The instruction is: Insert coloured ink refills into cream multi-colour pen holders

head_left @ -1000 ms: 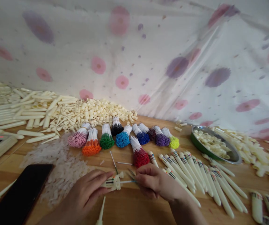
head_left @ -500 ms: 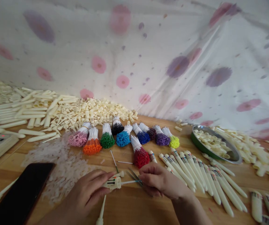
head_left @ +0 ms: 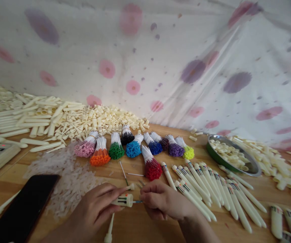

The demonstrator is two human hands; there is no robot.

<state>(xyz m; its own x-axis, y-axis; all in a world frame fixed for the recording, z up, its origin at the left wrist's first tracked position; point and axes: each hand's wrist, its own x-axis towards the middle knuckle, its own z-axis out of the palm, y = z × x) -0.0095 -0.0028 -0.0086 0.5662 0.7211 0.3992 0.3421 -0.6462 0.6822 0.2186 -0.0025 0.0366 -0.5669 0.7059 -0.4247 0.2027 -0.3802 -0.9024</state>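
Note:
My left hand (head_left: 95, 206) is closed around a cream slotted pen barrel (head_left: 124, 200), which lies level with its round end facing right. Coloured sliders show in its slots. Along the top of the same hand is a small cream pen part (head_left: 130, 186), also between the fingers. My right hand (head_left: 158, 199) pinches a thin pen refill (head_left: 137, 201) with a blue end, whose white length runs into the barrel's end. Metal tweezers (head_left: 141, 183) poke out above the right fingers; most of them is hidden by the hand.
Bundles of coloured refills (head_left: 134, 148) stand behind my hands. Finished-looking multicolour pens (head_left: 206, 182) lie in rows to the right, near a green bowl (head_left: 211, 153) of cream parts. Cream parts are heaped at the back left. A phone (head_left: 21, 209) and clear small pieces (head_left: 67, 182) lie left.
My right hand has moved left toward the barrel, and less of the refill shows between them. More pens are uncovered beside the right hand. My left hand has barely moved.

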